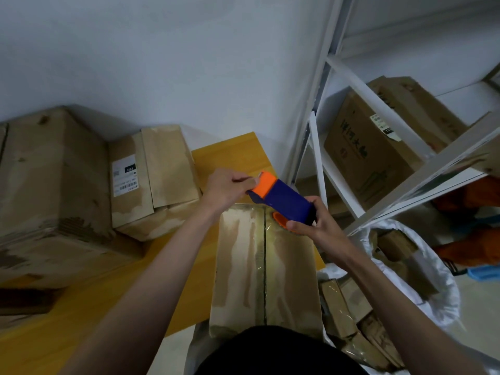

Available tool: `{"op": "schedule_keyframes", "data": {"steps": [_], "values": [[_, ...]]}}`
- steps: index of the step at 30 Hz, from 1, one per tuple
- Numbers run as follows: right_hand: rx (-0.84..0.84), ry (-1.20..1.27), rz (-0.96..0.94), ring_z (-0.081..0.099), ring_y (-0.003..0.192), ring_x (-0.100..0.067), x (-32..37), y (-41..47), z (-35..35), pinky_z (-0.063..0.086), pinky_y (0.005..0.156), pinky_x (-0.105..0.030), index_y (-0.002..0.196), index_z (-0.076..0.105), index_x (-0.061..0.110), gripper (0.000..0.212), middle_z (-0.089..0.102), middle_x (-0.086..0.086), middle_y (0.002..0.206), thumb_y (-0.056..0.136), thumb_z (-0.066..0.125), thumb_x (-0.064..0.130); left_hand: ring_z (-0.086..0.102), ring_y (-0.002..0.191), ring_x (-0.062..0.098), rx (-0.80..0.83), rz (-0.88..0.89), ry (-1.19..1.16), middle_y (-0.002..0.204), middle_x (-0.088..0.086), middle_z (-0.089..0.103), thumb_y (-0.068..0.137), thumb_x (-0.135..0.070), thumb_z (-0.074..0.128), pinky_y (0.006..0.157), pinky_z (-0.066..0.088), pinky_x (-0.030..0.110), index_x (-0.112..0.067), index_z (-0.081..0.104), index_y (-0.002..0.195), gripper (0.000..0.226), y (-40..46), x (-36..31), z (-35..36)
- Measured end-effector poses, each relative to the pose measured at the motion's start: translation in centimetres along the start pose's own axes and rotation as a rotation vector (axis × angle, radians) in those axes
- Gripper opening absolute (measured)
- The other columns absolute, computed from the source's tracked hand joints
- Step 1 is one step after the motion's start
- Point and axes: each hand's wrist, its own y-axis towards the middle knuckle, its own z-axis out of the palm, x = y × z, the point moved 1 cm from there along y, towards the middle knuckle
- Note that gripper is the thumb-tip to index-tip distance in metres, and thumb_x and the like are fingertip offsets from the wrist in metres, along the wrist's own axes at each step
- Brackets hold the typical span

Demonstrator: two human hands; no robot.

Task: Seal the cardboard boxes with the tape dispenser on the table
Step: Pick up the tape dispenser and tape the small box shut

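tape dispenser [281,197] above cardboard box [266,269] | right hand [316,226] grip grasps its rear | left hand [230,186] grip pinches its front

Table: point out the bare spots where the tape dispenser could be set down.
Bare wood shows on the table at the near left, between the big stacked boxes and the box being sealed, and at the far corner behind the tape dispenser. The left side is crowded with boxes; the labelled box fills the middle.

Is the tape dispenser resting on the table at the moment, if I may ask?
No, both hands hold the tape dispenser up above the cardboard box.
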Motion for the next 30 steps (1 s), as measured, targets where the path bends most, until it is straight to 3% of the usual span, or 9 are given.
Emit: {"op": "schedule_keyframes", "data": {"steps": [5,7,9,11,13,17,23,27,30], "values": [[-0.016,-0.09,-0.025,0.066,0.106,-0.02,-0.5,0.1,0.1,0.053,0.097,-0.053,0.117,0.049,0.019,0.069,0.063,-0.001,0.117,0.064,0.084,0.045,0.073,0.094,0.019,0.008,-0.043,-0.018,0.092,0.005,0.078,0.094,-0.04,0.068,0.093,0.055,0.047,-0.017,0.079,0.091,0.025,-0.6,-0.2,0.0],[-0.016,-0.109,-0.039,0.066,0.104,-0.023,-0.5,0.1,0.2,0.053,0.094,-0.057,0.116,0.049,0.018,0.067,0.064,-0.003,0.114,0.065,0.084,0.044,0.074,0.094,0.02,0.011,-0.067,-0.117,0.096,0.008,0.077,0.094,-0.039,0.069,0.087,0.06,0.037,-0.01,0.077,0.098,0.031,-0.8,-0.1,-0.2],[-0.007,-0.13,-0.053,0.067,0.103,-0.021,-0.2,0.0,0.3,0.055,0.093,-0.054,0.117,0.049,0.018,0.069,0.064,-0.002,0.113,0.065,0.084,0.046,0.074,0.092,0.019,0.017,-0.091,-0.171,0.097,0.01,0.077,0.093,-0.034,0.07,0.072,0.06,0.022,-0.007,0.075,0.1,0.028,-0.9,-0.2,-0.4],[0.007,-0.14,-0.062,0.067,0.103,-0.015,0.3,-0.2,0.4,0.058,0.091,-0.043,0.118,0.048,0.018,0.073,0.064,0.002,0.114,0.063,0.083,0.051,0.075,0.088,0.017,0.03,-0.117,-0.192,0.094,0.009,0.077,0.091,-0.03,0.073,0.065,0.057,0.017,-0.011,0.074,0.096,0.02,-1.2,-0.3,-0.6],[0.02,-0.154,-0.071,0.066,0.099,-0.014,0.9,-0.2,0.4,0.057,0.086,-0.033,0.117,0.048,0.016,0.074,0.064,0.0,0.111,0.062,0.081,0.052,0.075,0.083,0.018,0.023,-0.135,-0.234,0.088,0.008,0.077,0.088,-0.026,0.077,0.067,0.059,0.02,-0.009,0.075,0.095,0.018,-1.3,-0.5,-0.6],[0.038,-0.181,-0.033,0.059,0.087,-0.023,1.7,0.9,0.1,0.05,0.079,-0.037,0.115,0.049,0.013,0.054,0.057,-0.016,0.104,0.073,0.071,0.037,0.07,0.069,0.011,-0.02,-0.123,-0.241,0.081,0.009,0.075,0.088,-0.024,0.077,0.067,0.059,0.018,-0.003,0.075,0.096,0.023,-0.8,-1.4,-1.3],[0.011,-0.202,0.017,0.051,0.074,-0.013,2.7,2.7,-0.3,0.044,0.07,-0.034,0.105,0.052,0.02,0.04,0.05,-0.003,0.087,0.073,0.064,0.042,0.068,0.064,0.008,0.023,-0.118,-0.126,0.065,0.0,0.073,0.086,-0.014,0.077,0.064,0.058,0.017,-0.008,0.071,0.08,0.011,0.3,-3.4,-2.5],[0.047,-0.231,0.019,0.051,0.073,-0.012,2.9,3.2,-0.4,0.044,0.066,-0.03,0.103,0.051,0.02,0.036,0.05,-0.002,0.087,0.076,0.064,0.038,0.066,0.073,0.014,0.037,-0.106,0.025,0.082,0.014,0.075,0.082,-0.008,0.077,0.079,0.061,0.027,0.003,0.076,0.091,0.015,1.1,-3.8,-3.0],[0.043,-0.253,0.02,0.051,0.073,-0.012,2.8,3.6,-0.2,0.044,0.066,-0.03,0.103,0.051,0.021,0.036,0.05,0.0,0.088,0.075,0.065,0.039,0.063,0.063,0.011,-0.044,-0.064,0.102,0.064,0.004,0.071,0.084,-0.003,0.073,0.076,0.059,0.029,-0.002,0.077,0.083,0.004,1.8,-3.6,-2.8]]}}
